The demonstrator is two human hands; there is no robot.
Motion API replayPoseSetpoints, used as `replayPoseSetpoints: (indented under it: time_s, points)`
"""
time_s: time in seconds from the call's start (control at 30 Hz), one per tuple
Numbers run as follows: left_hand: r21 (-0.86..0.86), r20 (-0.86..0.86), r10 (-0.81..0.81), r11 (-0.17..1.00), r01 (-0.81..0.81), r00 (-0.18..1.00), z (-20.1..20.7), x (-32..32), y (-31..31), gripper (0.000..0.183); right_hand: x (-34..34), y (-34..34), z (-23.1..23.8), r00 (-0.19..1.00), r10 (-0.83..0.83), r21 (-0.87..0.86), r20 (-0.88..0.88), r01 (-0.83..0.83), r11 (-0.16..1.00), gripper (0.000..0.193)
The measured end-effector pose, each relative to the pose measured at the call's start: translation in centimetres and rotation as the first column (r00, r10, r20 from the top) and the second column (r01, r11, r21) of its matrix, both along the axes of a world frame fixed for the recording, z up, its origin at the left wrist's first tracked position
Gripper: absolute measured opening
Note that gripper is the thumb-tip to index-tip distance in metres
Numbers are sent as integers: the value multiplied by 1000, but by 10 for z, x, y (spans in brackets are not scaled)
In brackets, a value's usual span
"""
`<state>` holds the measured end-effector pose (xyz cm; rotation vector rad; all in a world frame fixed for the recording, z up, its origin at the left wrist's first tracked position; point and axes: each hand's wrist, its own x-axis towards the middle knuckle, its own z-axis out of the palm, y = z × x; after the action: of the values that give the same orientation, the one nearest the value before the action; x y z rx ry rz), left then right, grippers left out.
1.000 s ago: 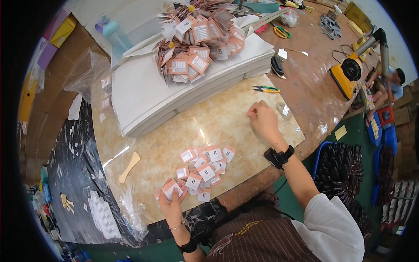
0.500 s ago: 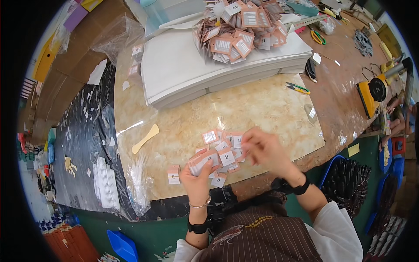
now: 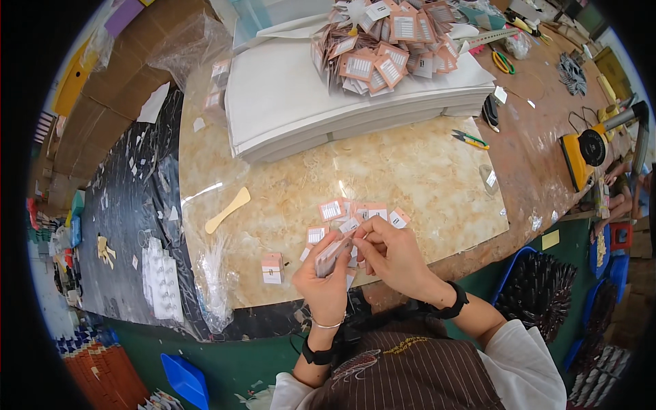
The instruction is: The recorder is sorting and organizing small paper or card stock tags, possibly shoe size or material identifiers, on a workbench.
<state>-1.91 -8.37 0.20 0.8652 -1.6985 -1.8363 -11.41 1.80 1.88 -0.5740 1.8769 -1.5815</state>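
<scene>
A small stack of pink-and-white cards (image 3: pixel 331 258) stands tilted in my left hand (image 3: pixel 321 292), the thumb and fingers closed around its sides. My right hand (image 3: pixel 396 258) is pinched at the upper right edge of that stack; what lies between its fingertips is too small to make out. Loose cards of the same kind (image 3: pixel 331 209) are scattered on the tabletop just beyond and beneath my hands. One small card pile (image 3: pixel 271 268) sits apart to the left of my left hand.
A big heap of bundled cards (image 3: pixel 376 65) rests on a thick stack of white sheets (image 3: pixel 273 102) at the back. A cream spatula-shaped tool (image 3: pixel 228 210) lies left, thread snips (image 3: pixel 470 140) right. A yellow-and-black tool (image 3: pixel 581 154) stands far right. Clear plastic (image 3: pixel 216 287) lies near left.
My right hand has moved left to the stack in my left hand. That stack is now tilted more upright. One loose card has appeared at the right of the scattered cards.
</scene>
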Motion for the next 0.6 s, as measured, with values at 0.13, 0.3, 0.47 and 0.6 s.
replayPoseSetpoints:
  time_s: [0.13,0.3,0.47,0.6]
  points:
    - [-184,18,-47,982,50,999,-5,0,0,33,-3,0,-3,992,-62,-88,108,72,994,6]
    - [-420,48,-121,898,130,992,-4,-6,-6,38,-23,8,-12,931,102,-204,349,-31,978,8]
    - [-538,110,-270,793,286,957,-1,-13,-16,40,-53,24,-18,772,307,-256,556,-192,947,14]
    - [-561,160,-321,748,354,933,-2,-16,-21,40,-59,17,-13,922,143,-46,359,-135,990,12]
